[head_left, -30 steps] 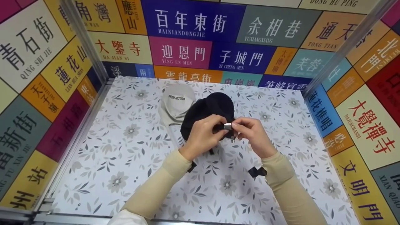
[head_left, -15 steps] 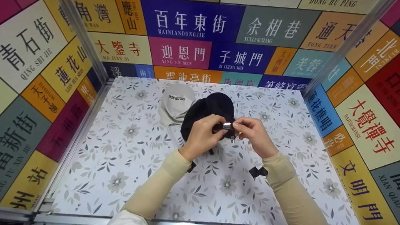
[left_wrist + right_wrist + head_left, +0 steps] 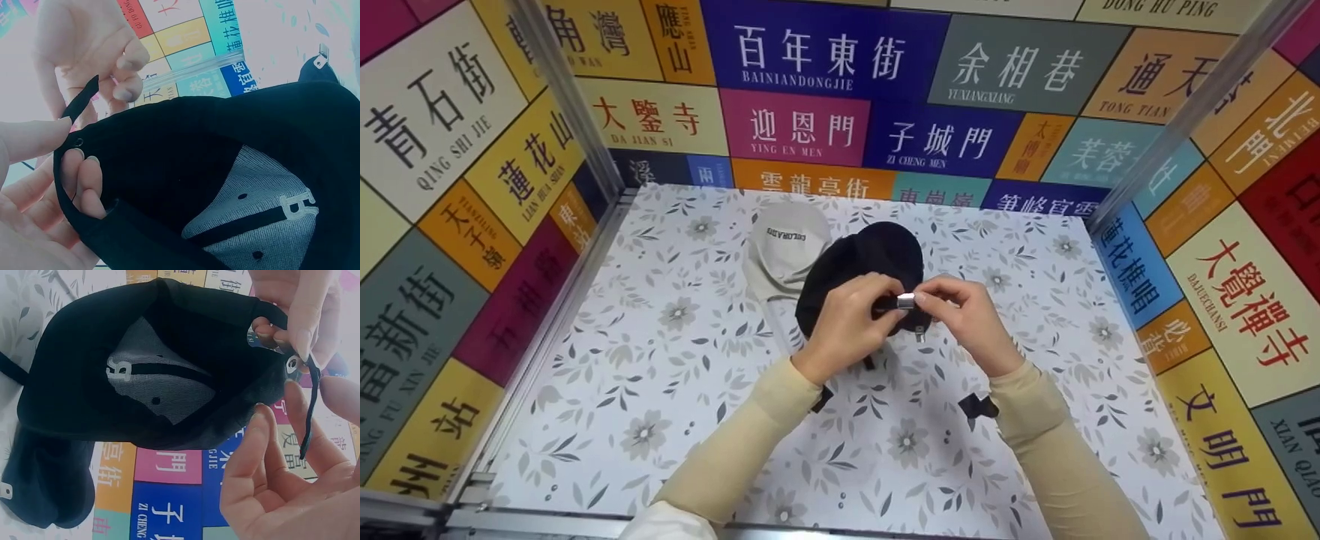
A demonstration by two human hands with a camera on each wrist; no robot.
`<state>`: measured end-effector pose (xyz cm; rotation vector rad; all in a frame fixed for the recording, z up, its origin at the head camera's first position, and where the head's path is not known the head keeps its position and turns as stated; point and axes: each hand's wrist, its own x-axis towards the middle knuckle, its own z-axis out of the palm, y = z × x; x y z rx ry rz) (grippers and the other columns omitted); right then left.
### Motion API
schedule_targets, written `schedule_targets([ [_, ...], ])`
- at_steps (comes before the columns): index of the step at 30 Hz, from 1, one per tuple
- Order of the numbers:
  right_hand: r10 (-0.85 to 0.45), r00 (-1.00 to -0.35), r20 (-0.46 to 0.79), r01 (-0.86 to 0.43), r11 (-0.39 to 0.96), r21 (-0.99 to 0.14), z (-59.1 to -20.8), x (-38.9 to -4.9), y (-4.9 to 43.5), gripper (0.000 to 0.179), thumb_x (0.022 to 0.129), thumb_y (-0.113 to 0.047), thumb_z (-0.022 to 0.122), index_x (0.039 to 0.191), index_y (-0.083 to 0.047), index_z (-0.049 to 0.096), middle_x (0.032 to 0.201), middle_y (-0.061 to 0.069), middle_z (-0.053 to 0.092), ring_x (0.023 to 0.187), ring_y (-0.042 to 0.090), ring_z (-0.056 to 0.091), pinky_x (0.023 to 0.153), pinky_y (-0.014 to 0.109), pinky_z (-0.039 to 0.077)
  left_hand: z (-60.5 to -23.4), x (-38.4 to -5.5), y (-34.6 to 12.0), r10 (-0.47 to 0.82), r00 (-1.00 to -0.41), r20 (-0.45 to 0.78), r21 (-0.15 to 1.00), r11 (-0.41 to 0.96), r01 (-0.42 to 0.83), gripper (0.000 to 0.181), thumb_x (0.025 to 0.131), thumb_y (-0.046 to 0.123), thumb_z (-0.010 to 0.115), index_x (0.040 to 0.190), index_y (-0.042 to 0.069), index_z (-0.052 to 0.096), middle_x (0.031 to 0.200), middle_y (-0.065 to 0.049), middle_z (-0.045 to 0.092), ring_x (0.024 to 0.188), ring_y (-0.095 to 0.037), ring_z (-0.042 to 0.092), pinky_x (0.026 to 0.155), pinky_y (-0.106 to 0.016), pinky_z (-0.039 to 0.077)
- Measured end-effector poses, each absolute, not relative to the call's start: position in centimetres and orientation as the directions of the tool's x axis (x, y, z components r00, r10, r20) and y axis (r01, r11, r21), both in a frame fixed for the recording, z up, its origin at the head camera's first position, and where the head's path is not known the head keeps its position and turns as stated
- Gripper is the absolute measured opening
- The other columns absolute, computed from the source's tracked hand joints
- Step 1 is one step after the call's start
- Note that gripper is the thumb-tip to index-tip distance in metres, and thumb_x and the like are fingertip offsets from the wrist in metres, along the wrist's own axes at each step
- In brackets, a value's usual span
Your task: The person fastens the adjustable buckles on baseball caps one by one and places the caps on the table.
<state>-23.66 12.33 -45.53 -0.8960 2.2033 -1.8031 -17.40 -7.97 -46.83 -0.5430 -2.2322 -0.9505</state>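
A black cap (image 3: 855, 262) with a mesh-lined inside is tilted up over the table in the head view. My left hand (image 3: 851, 319) pinches its back strap beside a shiny metal buckle (image 3: 906, 301). From the other side, my right hand (image 3: 971, 322) has thumb and forefinger at the buckle and pinches the strap there. The loose strap tail (image 3: 309, 422) runs past the right thumb in the right wrist view. A small metal piece (image 3: 919, 335) shows below the right fingertips. Inside the cap, a pale stitched letter (image 3: 298, 207) shows in the left wrist view.
A light grey cap (image 3: 791, 240) lettered COLORADO lies behind and left of the black one. Both rest over a leaf-patterned tabletop (image 3: 645, 375). Colourful sign panels (image 3: 810, 127) wall the back and sides, with metal posts (image 3: 574, 97) at the corners.
My right thumb and forefinger have shifted slightly at the buckle. The left hand and both caps stay practically where they were; the head view has moved a little.
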Motion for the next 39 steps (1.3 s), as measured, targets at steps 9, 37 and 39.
schedule_targets([
  [9,-0.552,-0.787,0.275,-0.371,0.069,-0.926,-43.4,-22.0,11.6,0.013,0.096,-0.003,0.065,0.095,0.009,0.07,0.1,0.023,0.066,0.082,0.019,0.058,0.07,0.027,0.047,-46.9,-17.1,-8.0,0.121,-0.714,0.689,0.473,0.671,0.57,0.02,0.084,0.012,0.08,0.101,0.013,0.07,0.095,0.003,0.066,0.086,-0.012,0.061,0.078,-0.03,0.048],
  [37,-0.517,-0.797,0.314,-0.419,0.098,-0.903,-45.2,-23.3,11.9,0.013,0.098,-0.008,0.065,0.096,0.003,0.074,0.105,0.019,0.068,0.086,0.028,0.059,0.072,0.029,0.048,-46.9,-17.2,-8.8,0.115,-0.681,0.723,0.413,0.719,0.559,0.02,0.084,0.015,0.081,0.101,0.014,0.071,0.095,0.004,0.067,0.089,-0.014,0.062,0.081,-0.036,0.043],
  [39,-0.495,-0.799,0.342,-0.461,0.139,-0.877,-45.4,-23.4,11.7,0.013,0.097,-0.01,0.067,0.098,0.0,0.075,0.107,0.015,0.068,0.091,0.026,0.061,0.074,0.028,0.05,-46.9,-17.2,-8.8,0.116,-0.682,0.722,0.412,0.72,0.558,0.02,0.084,0.015,0.081,0.101,0.014,0.071,0.095,0.004,0.067,0.089,-0.013,0.062,0.081,-0.036,0.043],
])
